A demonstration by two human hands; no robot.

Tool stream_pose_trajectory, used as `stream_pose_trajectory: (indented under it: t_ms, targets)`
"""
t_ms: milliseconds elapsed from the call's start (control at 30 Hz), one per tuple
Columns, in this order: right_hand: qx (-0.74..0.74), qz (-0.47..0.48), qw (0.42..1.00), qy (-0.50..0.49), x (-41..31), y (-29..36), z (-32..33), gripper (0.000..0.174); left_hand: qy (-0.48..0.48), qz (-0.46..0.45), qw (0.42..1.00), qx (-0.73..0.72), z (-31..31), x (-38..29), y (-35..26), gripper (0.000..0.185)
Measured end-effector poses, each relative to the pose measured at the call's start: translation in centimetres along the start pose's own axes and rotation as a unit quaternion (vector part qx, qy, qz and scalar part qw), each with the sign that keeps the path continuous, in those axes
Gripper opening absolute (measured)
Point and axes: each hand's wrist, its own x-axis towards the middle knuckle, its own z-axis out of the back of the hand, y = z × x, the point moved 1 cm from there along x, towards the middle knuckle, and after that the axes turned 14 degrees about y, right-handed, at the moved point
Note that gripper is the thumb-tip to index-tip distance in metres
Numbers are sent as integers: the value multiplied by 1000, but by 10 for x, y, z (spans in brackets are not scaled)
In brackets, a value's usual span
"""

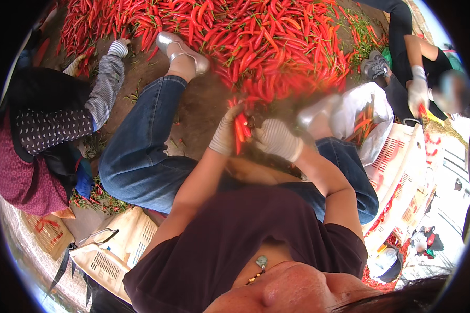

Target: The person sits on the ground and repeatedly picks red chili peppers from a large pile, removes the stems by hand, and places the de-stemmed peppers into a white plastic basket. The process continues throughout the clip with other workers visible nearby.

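Note:
In front of my lap, my left hand [226, 133], in a pale ribbed knit glove, grips a small bunch of red chili peppers [241, 128]. Their ends point towards my right hand. My right hand [276, 137], gloved alike, is close beside the bunch with its fingers curled. Its fingertips are partly hidden, so whether they pinch anything is unclear. Beyond both hands spreads a large heap of red chili peppers [258, 35], many with green stems. The heap's near edge is blurred.
Co-workers in gloves [118, 47] [418, 92] work at either side. A white plastic sack [370, 98] holding peppers stands by my right knee, next to plastic crates [391, 156]. Another crate [113, 242] is behind me at left. Green stems [102, 199] litter the ground.

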Motion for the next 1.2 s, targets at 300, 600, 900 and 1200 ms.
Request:
stream_pose_trajectory:
  t_ms: [300,600,900,1200]
  targets:
    - [598,-317,735,-52,-13,24,-12,22,17,-67,971,228,12,20,-17,41]
    - [469,-408,782,-36,-37,-18,-72,28,-65,-183,891,410,33,18,-6,18]
    - [56,-419,901,96,-10,-84,-50,53,-52,4,999,-12,40,14,-6,16]
    - [111,-235,963,-69,75,-109,-19,24,-21,-1,998,-62,43,17,3,26]
